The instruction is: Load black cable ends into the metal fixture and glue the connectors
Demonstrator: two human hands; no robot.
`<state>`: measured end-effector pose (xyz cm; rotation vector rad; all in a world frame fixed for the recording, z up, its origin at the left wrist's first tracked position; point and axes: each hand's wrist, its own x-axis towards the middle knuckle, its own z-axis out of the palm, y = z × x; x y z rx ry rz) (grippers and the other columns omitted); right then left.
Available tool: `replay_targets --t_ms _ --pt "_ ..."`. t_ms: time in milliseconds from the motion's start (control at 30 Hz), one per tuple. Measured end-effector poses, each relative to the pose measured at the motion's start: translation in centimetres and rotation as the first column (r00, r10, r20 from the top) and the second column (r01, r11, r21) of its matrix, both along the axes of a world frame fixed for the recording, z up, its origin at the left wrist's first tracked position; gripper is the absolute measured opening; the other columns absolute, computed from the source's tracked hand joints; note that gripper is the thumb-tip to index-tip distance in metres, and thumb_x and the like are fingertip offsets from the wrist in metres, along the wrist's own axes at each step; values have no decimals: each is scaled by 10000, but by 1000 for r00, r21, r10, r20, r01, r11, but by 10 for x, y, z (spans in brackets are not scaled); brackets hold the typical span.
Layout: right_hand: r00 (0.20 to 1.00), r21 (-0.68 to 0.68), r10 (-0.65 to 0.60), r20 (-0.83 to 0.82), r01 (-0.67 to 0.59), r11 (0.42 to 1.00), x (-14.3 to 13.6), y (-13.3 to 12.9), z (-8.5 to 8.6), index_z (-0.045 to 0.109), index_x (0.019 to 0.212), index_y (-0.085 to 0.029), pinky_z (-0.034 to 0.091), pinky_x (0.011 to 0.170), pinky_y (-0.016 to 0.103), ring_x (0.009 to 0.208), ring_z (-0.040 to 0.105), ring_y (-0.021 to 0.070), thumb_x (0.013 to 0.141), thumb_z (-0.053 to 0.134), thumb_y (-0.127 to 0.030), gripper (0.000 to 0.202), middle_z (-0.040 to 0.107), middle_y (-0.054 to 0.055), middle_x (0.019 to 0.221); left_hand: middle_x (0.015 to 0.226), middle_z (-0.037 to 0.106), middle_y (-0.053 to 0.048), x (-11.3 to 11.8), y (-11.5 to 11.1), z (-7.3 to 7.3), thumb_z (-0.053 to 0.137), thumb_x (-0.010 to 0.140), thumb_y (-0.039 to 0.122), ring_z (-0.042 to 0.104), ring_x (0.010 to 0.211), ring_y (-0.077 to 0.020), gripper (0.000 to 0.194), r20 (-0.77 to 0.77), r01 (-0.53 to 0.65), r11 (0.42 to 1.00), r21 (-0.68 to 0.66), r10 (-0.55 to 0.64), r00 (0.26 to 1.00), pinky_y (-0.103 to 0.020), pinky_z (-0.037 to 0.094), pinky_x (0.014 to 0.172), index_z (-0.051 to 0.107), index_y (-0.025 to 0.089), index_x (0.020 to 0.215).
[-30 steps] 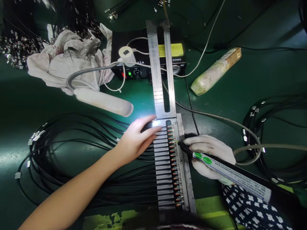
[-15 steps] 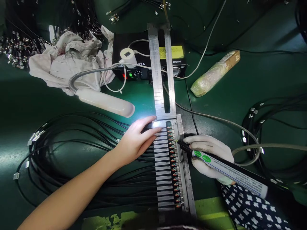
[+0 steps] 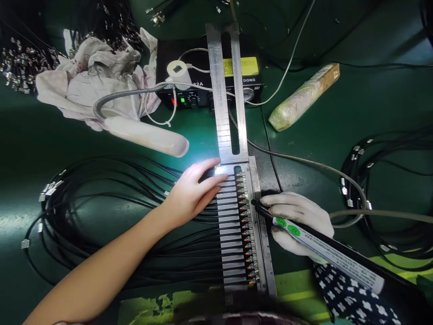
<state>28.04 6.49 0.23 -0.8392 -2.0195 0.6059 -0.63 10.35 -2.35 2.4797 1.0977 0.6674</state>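
Observation:
A slotted metal fixture [image 3: 232,232] holds a row of black cables side by side, their ends carrying small metal connectors [image 3: 244,208] with orange bits. My bare left hand [image 3: 189,192] lies at the fixture's upper end, fingers stretched out, fingertips touching the metal beside the first cables. In a white glove, my right hand [image 3: 301,221] grips a black dispensing syringe [image 3: 324,246] with a white label and green stickers. Its tip points left at the fixture's right side, close to the upper connectors. Whether the tip touches a connector I cannot tell.
Behind stands a black dispenser box [image 3: 199,97], crossed by a slotted metal bar [image 3: 221,108]. A white lamp [image 3: 147,137] shines near my left hand. A crumpled cloth [image 3: 94,85], a wrapped block [image 3: 304,99], and coiled cables [image 3: 50,225] lie around; a hose [image 3: 304,161] curves at right.
The syringe tip has shifted slightly down along the connector row, toward me. My left hand stays at the same place on the fixture. The whole view has moved a little.

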Motion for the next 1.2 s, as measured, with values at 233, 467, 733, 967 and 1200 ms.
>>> replay_targets --t_ms 233,467,733,967,1200 --pt "1000 -12 -1 -12 1 1000 -2 2 -4 666 1028 -162 627 815 360 929 738 233 807 701 -182 224 759 117 1001 1404 479 -157 0 0 0 572 941 152 484 1311 -285 350 0 3 1000 -9 -3 1000 -492 468 1057 583 218 1284" --pt "1000 -4 4 -29 -4 1000 -1 1 -4 672 1024 -160 627 811 361 914 739 228 797 705 -178 231 760 113 985 1395 484 -167 0 0 0 583 933 141 488 1308 -287 346 3 4 1000 -7 -4 1000 -481 468 1060 593 199 1273" --pt "999 -2 4 -32 -4 1000 0 1 -3 672 1012 -155 621 801 354 894 739 222 785 708 -174 230 761 114 969 1398 483 -153 0 0 1 571 939 149 490 1307 -285 350 -2 0 1000 -8 0 1000 -492 474 1057 583 224 1281" --pt "999 -15 -9 -52 8 1000 -2 3 -4 672 1021 -164 633 772 354 894 741 229 789 703 -171 234 762 106 961 1394 484 -153 0 0 0 570 937 148 492 1304 -287 355 -5 1 1000 -2 -1 1000 -496 476 1053 583 223 1284" --pt "998 -50 -21 -54 18 999 -1 3 -6 677 1037 -181 637 751 349 910 736 236 785 718 -180 255 758 97 984 1397 482 -161 0 0 0 579 933 142 490 1305 -284 351 -10 3 1000 4 -3 1000 -486 474 1055 588 209 1278"
